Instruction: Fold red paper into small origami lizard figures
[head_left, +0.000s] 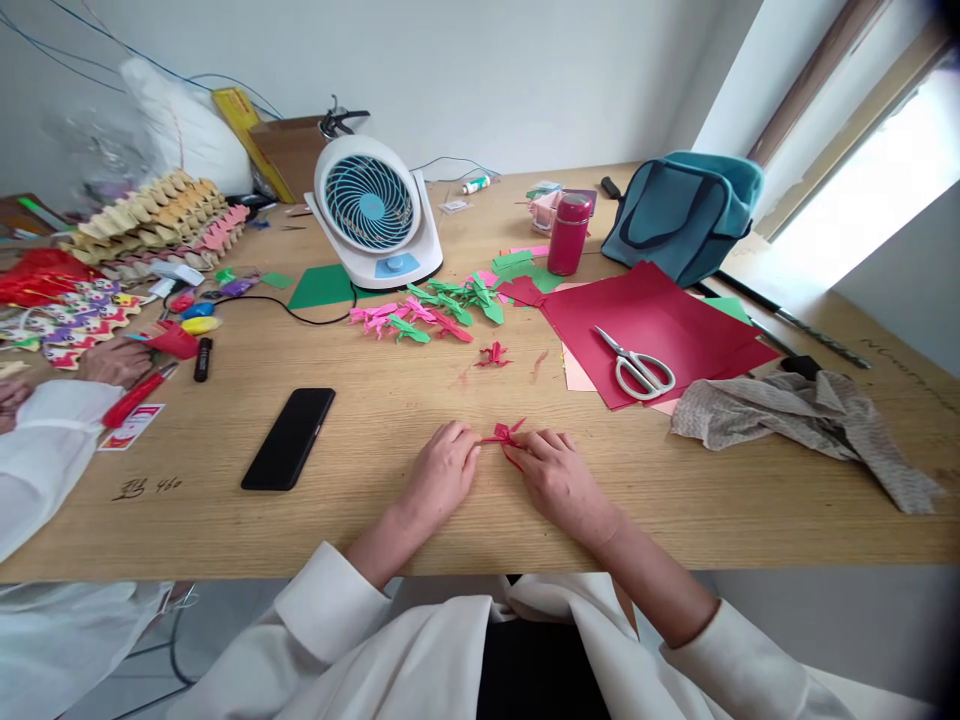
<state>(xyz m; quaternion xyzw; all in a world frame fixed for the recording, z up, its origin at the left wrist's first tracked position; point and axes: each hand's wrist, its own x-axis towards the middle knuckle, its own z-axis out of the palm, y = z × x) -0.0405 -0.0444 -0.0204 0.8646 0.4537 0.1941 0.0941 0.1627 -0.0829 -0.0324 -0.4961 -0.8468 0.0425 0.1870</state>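
A small folded red paper figure (502,432) lies between my two hands near the table's front edge. My left hand (448,465) pinches the figure's left end, fingers closed. On its right side my right hand (553,470) grips another part, with the fingertips pressed together. Just beyond stands a second red paper figure (493,354), touched by neither hand. Farther back is a heap of green and pink folded paper figures (450,300). White-handled scissors (641,370) rest on red paper sheets (667,320) to the right.
A black phone (289,440) lies left of my hands. A white fan (375,210), a red flask (569,235) and a blue bag (682,215) stand farther back. A crumpled cloth (795,425) lies at right. Another person's hand (114,362) is at far left.
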